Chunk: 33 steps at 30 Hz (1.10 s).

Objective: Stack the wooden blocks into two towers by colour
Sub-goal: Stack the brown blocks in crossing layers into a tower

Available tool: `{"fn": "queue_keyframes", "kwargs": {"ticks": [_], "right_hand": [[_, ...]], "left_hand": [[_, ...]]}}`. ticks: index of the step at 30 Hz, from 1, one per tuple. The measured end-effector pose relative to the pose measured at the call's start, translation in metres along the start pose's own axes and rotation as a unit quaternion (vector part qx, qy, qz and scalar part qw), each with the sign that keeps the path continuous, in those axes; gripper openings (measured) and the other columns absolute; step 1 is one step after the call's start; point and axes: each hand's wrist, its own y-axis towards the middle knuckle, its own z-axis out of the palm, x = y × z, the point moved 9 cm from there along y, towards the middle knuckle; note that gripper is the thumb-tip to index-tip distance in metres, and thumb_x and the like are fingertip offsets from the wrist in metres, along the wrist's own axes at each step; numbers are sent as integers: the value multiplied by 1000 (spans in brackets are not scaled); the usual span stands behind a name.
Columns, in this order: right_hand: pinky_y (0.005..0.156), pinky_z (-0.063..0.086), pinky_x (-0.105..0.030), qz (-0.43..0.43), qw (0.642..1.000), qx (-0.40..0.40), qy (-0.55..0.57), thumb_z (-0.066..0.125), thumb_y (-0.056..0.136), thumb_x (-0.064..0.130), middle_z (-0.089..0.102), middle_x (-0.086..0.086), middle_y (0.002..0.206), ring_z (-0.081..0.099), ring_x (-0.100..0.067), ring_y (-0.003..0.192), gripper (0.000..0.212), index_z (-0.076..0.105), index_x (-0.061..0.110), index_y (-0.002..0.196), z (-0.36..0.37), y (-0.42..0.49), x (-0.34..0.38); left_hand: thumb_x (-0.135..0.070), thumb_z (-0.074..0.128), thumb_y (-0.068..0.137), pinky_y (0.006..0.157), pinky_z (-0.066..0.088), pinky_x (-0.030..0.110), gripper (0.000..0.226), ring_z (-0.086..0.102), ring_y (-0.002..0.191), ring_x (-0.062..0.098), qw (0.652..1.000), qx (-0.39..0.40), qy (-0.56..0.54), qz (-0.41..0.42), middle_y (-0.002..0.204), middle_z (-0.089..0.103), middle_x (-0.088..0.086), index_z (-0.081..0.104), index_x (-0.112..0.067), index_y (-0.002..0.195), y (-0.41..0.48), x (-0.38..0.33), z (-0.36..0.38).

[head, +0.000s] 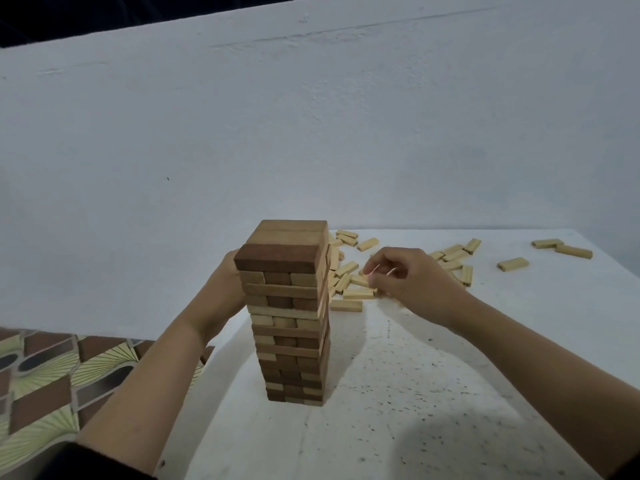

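Tall brown tower (290, 313) stands upright; pale blocks (353, 294) lie scattered behind.

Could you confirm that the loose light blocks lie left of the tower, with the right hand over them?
Not quite: the head view shows the loose light blocks right of the tower, not left; the right hand is over them.

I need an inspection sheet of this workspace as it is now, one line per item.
Surface: white table with dark specks.
Job's things: one tall tower of brown and lighter blocks at centre; loose light blocks scattered behind it to the right.
Clutter: nothing seen.
Grippers: left hand against the tower's upper left side, fingers hidden; right hand over the loose light blocks, fingers curled, grip unclear.
Cables: nothing seen.
Surroundings: pale wall behind; patterned floor at left.
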Motion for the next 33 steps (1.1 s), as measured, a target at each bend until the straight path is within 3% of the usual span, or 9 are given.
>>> {"fn": "queue_keyframes", "kwargs": {"ticks": [2, 5, 8, 10, 14, 17, 21, 28, 33], "right_hand": [[75, 56, -32, 7, 999, 32, 21, 68, 91, 16, 73, 8, 89, 69, -11, 83, 13, 72, 27, 96, 10, -10, 2], [91, 57, -35, 5, 993, 108, 36, 74, 86, 10, 73, 9, 99, 68, -6, 94, 28, 68, 27, 108, 32, -28, 8], [97, 53, -28, 5, 983, 182, -20, 83, 82, 23, 64, 19, 119, 59, 5, 110, 52, 57, 32, 127, 55, -49, 7], [100, 49, -25, 4, 978, 198, -66, 87, 77, 38, 55, 24, 129, 52, 9, 118, 77, 46, 35, 142, 66, -60, 6], [106, 46, -31, 9, 982, 177, -73, 89, 65, 58, 53, 26, 133, 49, 6, 124, 99, 38, 37, 147, 78, -68, 6], [108, 44, -37, 9, 983, 161, -86, 89, 61, 62, 55, 26, 131, 49, 2, 124, 99, 39, 39, 144, 85, -68, 8], [104, 44, -32, 9, 986, 136, -94, 91, 63, 56, 55, 29, 124, 52, 2, 118, 90, 39, 47, 136, 91, -67, 11], [86, 35, -8, -4, 991, 111, -80, 91, 65, 52, 56, 34, 117, 51, 17, 108, 85, 40, 49, 132, 95, -69, 16], [79, 35, -4, 6, 991, 107, -73, 92, 64, 49, 57, 34, 112, 53, 22, 102, 84, 44, 43, 134, 95, -67, 15]], "left_hand": [[-2, 47, 104, 56, 45, 7, 35, 63, 65, -2, 999, 49, 16, 13, 57, 64, -28, 58, -20, 76, -6, -3, 11], [-1, 49, 103, 60, 46, 1, 33, 63, 75, -16, 992, 113, 49, 8, 68, 63, -41, 61, -29, 92, -23, 6, 16], [18, 54, 95, 85, 54, 12, 55, 65, 104, -7, 978, 190, 81, -6, 102, 71, -30, 60, -32, 115, -43, 25, 11], [21, 59, 88, 94, 51, 16, 70, 60, 120, -2, 962, 253, 102, -9, 122, 66, -25, 51, -34, 130, -54, 42, 9], [-2, 79, 79, 116, 40, 34, 81, 48, 139, 7, 950, 287, 124, 9, 141, 58, -17, 43, -31, 145, -62, 56, 6], [-11, 92, 74, 117, 40, 38, 86, 50, 136, 7, 952, 281, 118, 22, 141, 58, -17, 46, -32, 143, -65, 52, 8], [-24, 98, 65, 114, 42, 39, 90, 52, 133, 3, 960, 256, 108, 33, 137, 61, -20, 49, -41, 138, -66, 47, 14], [-14, 94, 70, 93, 49, 13, 80, 59, 121, 1, 972, 215, 79, 50, 122, 67, -24, 52, -41, 132, -67, 47, 16], [-15, 94, 70, 106, 49, 30, 78, 60, 122, 6, 977, 194, 73, 47, 124, 67, -19, 55, -43, 131, -63, 55, 12]]}}
